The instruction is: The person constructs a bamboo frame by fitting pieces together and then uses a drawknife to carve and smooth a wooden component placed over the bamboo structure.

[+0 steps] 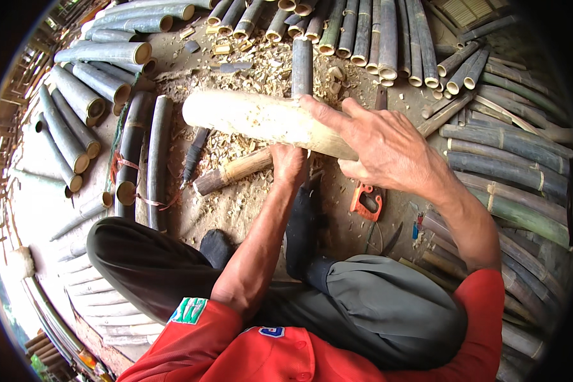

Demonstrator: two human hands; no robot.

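A pale, shaved length of what looks like bamboo (245,118), dusted with shavings, lies slantwise in front of me. My left hand (289,164) is closed at its lower edge near the middle, the fingertips hidden under it. Over its right end my right hand (388,148) grips, index finger along the top and thumb at the lower edge. Just below the left hand rests a short brown pole (232,172). Behind the pale length, a dark bamboo pole (302,67) runs away from me. A dark-handled tool (194,156) is partly hidden at the left.
Shavings (254,83) cover the ground. A saw with an orange handle (366,202) and a curved blade (395,238) lie at the right. Cut bamboo poles are stacked at the left (76,95), far side (356,32) and right (509,165). My folded legs (388,312) are close below.
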